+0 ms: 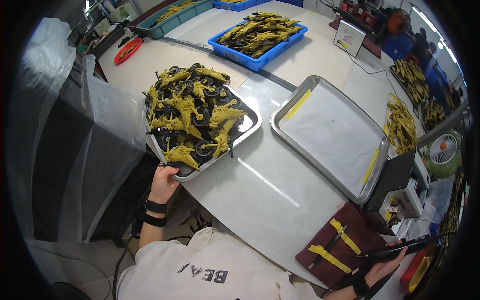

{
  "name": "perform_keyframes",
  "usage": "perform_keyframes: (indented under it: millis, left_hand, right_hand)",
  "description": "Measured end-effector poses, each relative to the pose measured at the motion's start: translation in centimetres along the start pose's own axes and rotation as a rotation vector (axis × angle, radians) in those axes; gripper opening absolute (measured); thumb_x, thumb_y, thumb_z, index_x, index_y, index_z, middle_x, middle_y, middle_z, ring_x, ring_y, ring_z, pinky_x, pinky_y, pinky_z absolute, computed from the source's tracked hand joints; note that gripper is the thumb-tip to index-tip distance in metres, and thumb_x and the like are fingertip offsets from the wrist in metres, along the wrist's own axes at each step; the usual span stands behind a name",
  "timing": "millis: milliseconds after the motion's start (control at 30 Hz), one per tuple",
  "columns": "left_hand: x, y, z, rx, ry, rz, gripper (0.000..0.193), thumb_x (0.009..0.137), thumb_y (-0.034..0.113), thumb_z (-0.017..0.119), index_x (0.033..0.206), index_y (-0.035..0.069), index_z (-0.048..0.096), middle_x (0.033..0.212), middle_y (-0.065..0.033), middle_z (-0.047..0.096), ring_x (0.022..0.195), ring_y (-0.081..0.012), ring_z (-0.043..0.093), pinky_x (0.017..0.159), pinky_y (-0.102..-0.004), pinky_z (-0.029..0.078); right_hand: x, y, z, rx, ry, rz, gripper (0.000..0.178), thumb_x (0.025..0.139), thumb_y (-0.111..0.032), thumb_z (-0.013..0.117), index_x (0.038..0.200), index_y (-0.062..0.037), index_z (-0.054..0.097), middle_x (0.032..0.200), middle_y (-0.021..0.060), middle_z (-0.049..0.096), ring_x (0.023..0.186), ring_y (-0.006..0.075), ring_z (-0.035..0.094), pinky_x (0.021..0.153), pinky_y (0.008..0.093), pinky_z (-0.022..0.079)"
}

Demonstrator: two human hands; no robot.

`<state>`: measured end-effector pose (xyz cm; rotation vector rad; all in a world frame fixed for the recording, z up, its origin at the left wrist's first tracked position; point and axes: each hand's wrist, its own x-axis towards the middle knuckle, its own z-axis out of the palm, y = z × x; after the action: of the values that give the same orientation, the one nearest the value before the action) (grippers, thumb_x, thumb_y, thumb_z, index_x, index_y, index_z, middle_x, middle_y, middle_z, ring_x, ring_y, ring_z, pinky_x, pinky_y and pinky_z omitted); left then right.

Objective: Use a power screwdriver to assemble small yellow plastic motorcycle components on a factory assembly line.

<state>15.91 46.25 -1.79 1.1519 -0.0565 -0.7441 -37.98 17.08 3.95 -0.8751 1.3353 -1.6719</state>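
Workshop: tray [253, 114] of toy motorcycles [186, 107]

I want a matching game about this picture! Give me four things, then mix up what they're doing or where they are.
Things:
1. left hand
2. right hand
3. blue bin
4. green fan

Clues:
A. Holding a black tool
B. Near the picture's right side, with an orange middle
C. Gripping a corner of the silver tray heaped with yellow-and-black toy bikes
D. On the far part of the table, piled with yellow pieces

Right pairs: 1-C, 2-A, 3-D, 4-B
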Motion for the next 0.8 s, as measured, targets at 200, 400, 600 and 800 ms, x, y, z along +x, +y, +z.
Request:
perform_keyframes:
  millis: [200, 400, 600, 800]
  left_hand:
    - [-0.5, -1.4, -0.3, -0.085, 0.003, 0.108, 0.009, 0.076, 0.001, 0.053, 0.08, 0.009, 0.053, 0.069, 0.0008, 0.057, 0.051, -0.0081, 0.05, 0.037, -0.0214, 0.032]
    - [-2.5, 0.1, 4.8, 0.023, 0.176, 0.219, 0.01, 0.075, 0.006, 0.055, 0.074, 0.013, 0.048, 0.073, 0.0013, 0.048, 0.066, -0.0103, 0.05, 0.055, -0.0239, 0.04]
    - [-3.7, 6.3, 9.4, -0.083, -0.189, 0.453, 0.025, 0.069, -0.017, 0.052, 0.086, 0.001, 0.05, 0.086, -0.0053, 0.049, 0.077, -0.0146, 0.05, 0.067, -0.0231, 0.041]
    - [-5.7, 16.5, 20.0, 0.045, -0.263, 0.438, 0.014, 0.081, 0.01, 0.055, 0.07, 0.007, 0.046, 0.065, -0.0003, 0.047, 0.046, -0.0071, 0.041, 0.039, -0.0181, 0.029]
  right_hand:
    - [1.0, 0.7, -0.9, 0.031, -0.028, 0.03, 0.033, 0.091, -0.035, 0.053, 0.103, -0.0042, 0.053, 0.089, 0.0025, 0.054, 0.075, 0.0119, 0.053, 0.075, 0.0252, 0.042]
    - [1.7, 1.5, -2.3, 0.234, -0.156, 0.107, 0.033, 0.09, -0.034, 0.056, 0.103, -0.004, 0.051, 0.09, 0.0032, 0.054, 0.074, 0.0125, 0.053, 0.073, 0.0252, 0.042]
    - [1.1, 1.0, -1.4, 0.225, -0.026, 0.043, 0.036, 0.089, -0.032, 0.058, 0.112, -0.0071, 0.046, 0.093, 0.0037, 0.056, 0.074, 0.0124, 0.054, 0.068, 0.0263, 0.046]
    - [2.0, 1.9, -2.5, 0.348, -0.063, 0.109, 0.038, 0.088, -0.029, 0.059, 0.118, -0.0096, 0.045, 0.094, 0.0035, 0.055, 0.072, 0.0118, 0.053, 0.066, 0.0247, 0.045]
